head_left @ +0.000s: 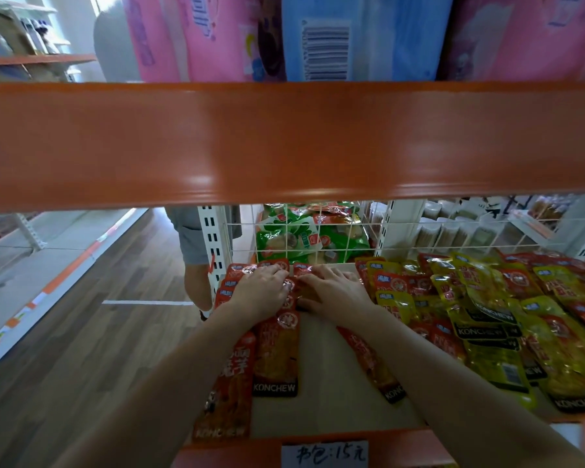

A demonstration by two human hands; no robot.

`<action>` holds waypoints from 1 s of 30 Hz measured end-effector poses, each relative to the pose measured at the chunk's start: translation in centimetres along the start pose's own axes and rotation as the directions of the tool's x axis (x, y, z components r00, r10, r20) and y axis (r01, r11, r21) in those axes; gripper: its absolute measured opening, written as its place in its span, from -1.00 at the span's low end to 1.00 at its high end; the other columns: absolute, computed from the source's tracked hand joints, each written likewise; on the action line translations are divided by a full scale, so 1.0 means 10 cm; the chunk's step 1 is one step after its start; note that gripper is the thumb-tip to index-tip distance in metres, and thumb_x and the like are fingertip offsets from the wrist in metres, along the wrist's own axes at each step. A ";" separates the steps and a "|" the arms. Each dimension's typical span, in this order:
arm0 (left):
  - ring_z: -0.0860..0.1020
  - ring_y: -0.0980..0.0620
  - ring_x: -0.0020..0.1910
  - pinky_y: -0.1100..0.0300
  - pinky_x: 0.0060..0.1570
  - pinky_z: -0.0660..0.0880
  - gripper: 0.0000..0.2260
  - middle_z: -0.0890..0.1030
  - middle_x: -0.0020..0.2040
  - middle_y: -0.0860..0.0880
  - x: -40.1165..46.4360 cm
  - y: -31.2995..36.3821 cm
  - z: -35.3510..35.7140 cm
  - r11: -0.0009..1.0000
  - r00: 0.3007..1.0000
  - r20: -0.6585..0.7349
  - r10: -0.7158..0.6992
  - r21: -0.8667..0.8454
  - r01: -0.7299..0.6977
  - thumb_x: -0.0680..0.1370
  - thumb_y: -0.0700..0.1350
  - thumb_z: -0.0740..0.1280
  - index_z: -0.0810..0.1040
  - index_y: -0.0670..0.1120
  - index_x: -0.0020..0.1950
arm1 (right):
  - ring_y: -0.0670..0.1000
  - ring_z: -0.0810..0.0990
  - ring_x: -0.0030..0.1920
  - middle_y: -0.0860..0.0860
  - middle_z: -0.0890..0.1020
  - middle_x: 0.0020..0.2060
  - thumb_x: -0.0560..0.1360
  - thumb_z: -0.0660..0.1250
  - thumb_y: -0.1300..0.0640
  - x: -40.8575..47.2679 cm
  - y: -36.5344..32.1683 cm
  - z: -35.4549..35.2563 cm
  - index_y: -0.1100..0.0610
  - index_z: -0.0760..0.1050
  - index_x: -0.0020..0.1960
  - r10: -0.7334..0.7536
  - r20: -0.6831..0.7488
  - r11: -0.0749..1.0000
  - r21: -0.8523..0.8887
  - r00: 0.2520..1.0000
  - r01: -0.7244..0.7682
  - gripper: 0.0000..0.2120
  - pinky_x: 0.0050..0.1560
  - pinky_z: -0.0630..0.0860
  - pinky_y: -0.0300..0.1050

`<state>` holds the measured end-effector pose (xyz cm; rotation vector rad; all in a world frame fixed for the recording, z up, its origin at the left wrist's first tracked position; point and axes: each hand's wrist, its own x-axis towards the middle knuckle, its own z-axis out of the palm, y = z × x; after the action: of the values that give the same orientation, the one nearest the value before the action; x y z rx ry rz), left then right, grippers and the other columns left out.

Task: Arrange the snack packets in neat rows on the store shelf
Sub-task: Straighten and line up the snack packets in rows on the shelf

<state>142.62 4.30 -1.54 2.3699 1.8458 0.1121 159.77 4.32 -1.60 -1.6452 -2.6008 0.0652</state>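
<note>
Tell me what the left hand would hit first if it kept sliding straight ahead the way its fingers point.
Probably the white wire grid at the back of the shelf: the left hand lies on the red snack packets, fingers pointing toward it. Green packets sit behind the grid. Depth is unclear.

red snack packets (277, 352) | overlapping row, shelf left | mixed heap (507, 319) right

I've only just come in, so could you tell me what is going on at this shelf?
A person is lining up red snack packets at the left end of the shelf. The left hand and right hand both rest, fingers spread, on the packets at the back. A jumbled pile of yellow and red packets lies to the right, not yet sorted.
</note>
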 end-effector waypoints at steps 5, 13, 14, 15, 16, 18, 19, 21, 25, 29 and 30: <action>0.14 -0.02 0.48 0.00 0.45 0.10 -0.56 0.20 0.51 -0.06 -0.05 -0.03 -0.03 0.999 0.999 0.008 0.033 0.000 -0.033 0.64 0.07 0.01 0.20 -0.06 0.49 | 0.07 0.20 0.46 -0.02 0.22 0.47 0.53 0.14 -0.26 0.05 0.00 0.00 -0.09 0.19 0.47 -0.019 0.031 0.999 0.028 0.999 0.018 -0.44 0.42 0.16 0.14; 0.51 -0.06 0.16 -0.02 0.20 0.42 -0.72 0.55 0.21 -0.09 -0.15 -0.18 -0.16 0.986 0.966 -0.254 0.043 -0.143 -0.081 0.62 -0.09 0.12 0.48 -0.11 0.26 | 0.05 0.49 0.14 0.04 0.51 0.16 0.59 0.17 0.07 -0.27 -0.32 -0.12 0.11 0.49 0.20 0.023 -0.310 0.949 0.305 0.951 0.076 -0.75 0.10 0.47 0.00; 0.52 -0.06 0.13 -0.02 0.17 0.44 -0.73 0.57 0.17 -0.08 -0.16 -0.20 -0.18 0.988 0.968 -0.246 0.044 -0.130 -0.078 0.61 -0.10 0.12 0.49 -0.10 0.24 | 0.03 0.48 0.14 0.03 0.51 0.17 0.59 0.18 0.06 -0.34 -0.40 -0.13 0.11 0.47 0.22 0.012 -0.306 0.943 0.319 0.952 0.091 -0.74 0.12 0.47 -0.03; 0.53 -0.05 0.11 -0.02 0.16 0.45 -0.74 0.58 0.15 -0.07 -0.17 -0.21 -0.18 0.991 0.973 -0.226 0.056 -0.106 -0.082 0.60 -0.11 0.14 0.50 -0.08 0.23 | 0.02 0.47 0.17 0.02 0.49 0.20 0.58 0.19 0.03 -0.42 -0.48 -0.12 0.11 0.45 0.26 -0.002 -0.286 0.942 0.320 0.958 0.098 -0.70 0.15 0.46 -0.06; 0.52 -0.04 0.12 -0.02 0.17 0.45 -0.75 0.58 0.15 -0.05 -0.18 -0.22 -0.19 0.993 0.978 -0.195 0.074 -0.074 -0.089 0.59 -0.12 0.16 0.51 -0.07 0.22 | 0.02 0.44 0.22 0.02 0.46 0.24 0.58 0.19 -0.01 -0.48 -0.55 -0.09 0.11 0.42 0.30 -0.016 -0.253 0.944 0.314 0.967 0.098 -0.65 0.19 0.43 -0.08; 0.50 -0.02 0.15 -0.03 0.19 0.43 -0.76 0.58 0.15 -0.03 -0.21 -0.21 -0.19 0.994 0.988 -0.111 0.108 -0.020 -0.111 0.56 -0.09 0.21 0.52 -0.02 0.21 | 0.06 0.34 0.33 0.03 0.37 0.35 0.57 0.19 -0.09 -0.58 -0.67 -0.02 0.10 0.32 0.39 -0.041 -0.170 0.955 0.283 0.985 0.088 -0.54 0.26 0.34 -0.05; 0.49 -0.02 0.16 -0.03 0.20 0.42 -0.75 0.58 0.15 -0.02 -0.22 -0.21 -0.18 0.993 0.990 -0.076 0.116 -0.009 -0.117 0.55 -0.07 0.23 0.52 -0.01 0.21 | 0.08 0.29 0.37 0.04 0.31 0.40 0.56 0.18 -0.12 -0.60 -0.71 0.02 0.09 0.26 0.43 -0.053 -0.127 0.959 0.269 0.990 0.086 -0.49 0.31 0.31 -0.02; 0.49 -0.02 0.17 -0.02 0.20 0.42 -0.75 0.57 0.15 -0.02 -0.25 -0.20 -0.18 0.993 0.992 -0.050 0.117 -0.011 -0.118 0.55 -0.06 0.25 0.52 -0.01 0.21 | 0.09 0.15 0.45 0.04 0.16 0.48 0.57 0.14 -0.17 -0.63 -0.72 0.07 0.07 0.14 0.49 -0.066 -0.053 0.961 0.265 0.996 0.078 -0.42 0.41 0.20 0.02; 0.49 -0.02 0.15 0.01 0.19 0.41 -0.76 0.56 0.14 -0.03 -0.31 -0.17 -0.20 0.992 0.992 -0.050 0.119 -0.024 -0.121 0.57 -0.04 0.23 0.51 -0.06 0.20 | 0.05 0.01 0.50 -0.01 0.02 0.52 0.57 0.12 -0.20 -0.69 -0.68 0.06 0.02 0.06 0.52 -0.099 0.020 0.958 0.272 0.995 0.090 -0.39 0.46 0.06 0.02; 0.50 -0.01 0.11 0.03 0.16 0.43 -0.78 0.58 0.10 -0.03 -0.35 -0.19 -0.21 0.993 0.993 -0.044 0.109 -0.047 -0.111 0.58 0.00 0.23 0.53 -0.04 0.16 | 0.02 -0.02 0.49 -0.04 0.01 0.52 0.56 0.12 -0.20 -0.74 -0.70 0.03 -0.05 0.08 0.51 -0.124 0.021 0.961 0.252 0.992 0.115 -0.42 0.46 0.05 0.05; 0.51 -0.01 0.10 0.02 0.15 0.44 -0.78 0.59 0.09 -0.03 -0.35 -0.19 -0.21 0.993 0.994 -0.041 0.105 -0.054 -0.107 0.58 0.00 0.22 0.54 -0.03 0.15 | 0.01 -0.02 0.49 -0.04 0.02 0.52 0.56 0.12 -0.21 -0.75 -0.70 0.04 -0.07 0.08 0.50 -0.129 0.018 0.961 0.247 0.991 0.121 -0.42 0.46 0.05 0.05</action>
<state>139.61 1.46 0.36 2.4432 1.7086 0.2189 156.64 -5.51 -1.69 -1.4064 -2.5888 0.3957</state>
